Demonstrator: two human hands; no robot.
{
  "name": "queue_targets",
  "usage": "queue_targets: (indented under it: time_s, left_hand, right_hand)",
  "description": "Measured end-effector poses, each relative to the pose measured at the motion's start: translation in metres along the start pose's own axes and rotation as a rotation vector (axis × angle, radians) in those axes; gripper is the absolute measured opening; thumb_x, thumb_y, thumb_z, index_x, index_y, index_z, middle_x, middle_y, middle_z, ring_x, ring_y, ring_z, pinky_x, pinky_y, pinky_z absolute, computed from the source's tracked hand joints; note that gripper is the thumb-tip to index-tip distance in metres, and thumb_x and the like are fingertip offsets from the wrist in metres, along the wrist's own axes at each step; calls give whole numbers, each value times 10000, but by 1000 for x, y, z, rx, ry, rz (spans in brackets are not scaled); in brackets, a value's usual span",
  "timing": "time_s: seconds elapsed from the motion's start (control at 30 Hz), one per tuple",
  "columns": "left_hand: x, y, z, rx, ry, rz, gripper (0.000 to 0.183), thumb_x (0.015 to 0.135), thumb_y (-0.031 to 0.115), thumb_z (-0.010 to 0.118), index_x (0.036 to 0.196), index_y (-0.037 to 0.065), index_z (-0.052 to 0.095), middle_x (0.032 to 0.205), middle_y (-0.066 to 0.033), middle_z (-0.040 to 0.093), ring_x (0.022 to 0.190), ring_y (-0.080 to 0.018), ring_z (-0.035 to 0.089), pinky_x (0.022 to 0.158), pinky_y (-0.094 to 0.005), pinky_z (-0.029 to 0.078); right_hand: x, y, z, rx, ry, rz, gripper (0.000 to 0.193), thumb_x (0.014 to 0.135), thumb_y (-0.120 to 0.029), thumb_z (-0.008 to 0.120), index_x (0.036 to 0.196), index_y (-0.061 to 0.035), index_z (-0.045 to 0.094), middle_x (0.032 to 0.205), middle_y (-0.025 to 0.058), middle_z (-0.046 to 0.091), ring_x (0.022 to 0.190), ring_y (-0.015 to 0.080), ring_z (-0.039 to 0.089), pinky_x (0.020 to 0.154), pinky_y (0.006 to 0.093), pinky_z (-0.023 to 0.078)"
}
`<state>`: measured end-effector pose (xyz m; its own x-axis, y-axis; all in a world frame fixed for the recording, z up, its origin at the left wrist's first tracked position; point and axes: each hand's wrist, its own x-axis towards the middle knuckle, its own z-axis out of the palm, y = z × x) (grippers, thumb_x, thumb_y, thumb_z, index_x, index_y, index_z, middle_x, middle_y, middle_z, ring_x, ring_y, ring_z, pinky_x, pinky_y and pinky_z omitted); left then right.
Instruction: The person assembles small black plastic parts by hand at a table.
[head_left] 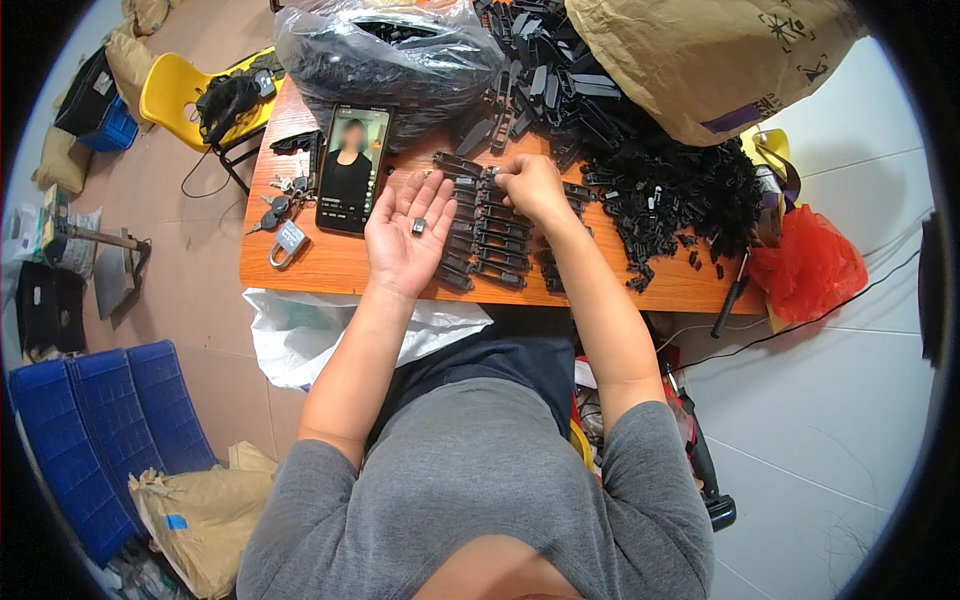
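Note:
My left hand (408, 235) lies palm up over the table with its fingers stretched out. A small dark block-like piece (418, 226) with a light spot rests loose on its palm and finger bases. Beyond and to the right, my right hand (532, 186) pinches with its fingertips at the upper end of a column of black plastic strips (502, 240). What is between those fingertips is too small to make out. More black strips lie in rows beside that column, partly hidden by my left hand and right forearm.
A phone (352, 170) stands left of my hand, near keys (278, 208) and a grey padlock (288, 246). Heaped small black parts (670, 200) cover the table's right. Behind are a clear plastic bag (390, 70) and a brown sack (710, 60). A red bag (810, 265) hangs right.

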<state>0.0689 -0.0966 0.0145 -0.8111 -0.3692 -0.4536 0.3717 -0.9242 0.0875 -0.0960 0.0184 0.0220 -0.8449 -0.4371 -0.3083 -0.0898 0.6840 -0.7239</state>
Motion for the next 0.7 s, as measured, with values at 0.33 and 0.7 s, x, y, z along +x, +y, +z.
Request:
queue_targets:
  time_s: [0.33, 0.7]
  left_hand:
    - [4, -5, 5, 16, -45, -51, 462, 1036, 335, 352, 1276, -21, 522, 1353, -208, 547, 1310, -356, 479, 1104, -485, 394]
    - [-4, -37, 23, 123, -178, -134, 581, 1047, 435, 283, 1388, -15, 420, 1455, -240, 435, 1376, -383, 381, 1155, -502, 294]
  right_hand:
    - [-31, -26, -5, -348, 131, -274, 183, 810, -153, 700, 935, -20, 704, 837, 164, 709, 800, 274, 699, 710, 367, 524]
    - [-98, -36, -2, -118, -19, -485, 180, 790, -150, 717, 950, -68, 723, 870, 168, 671, 825, 313, 668, 733, 391, 515]
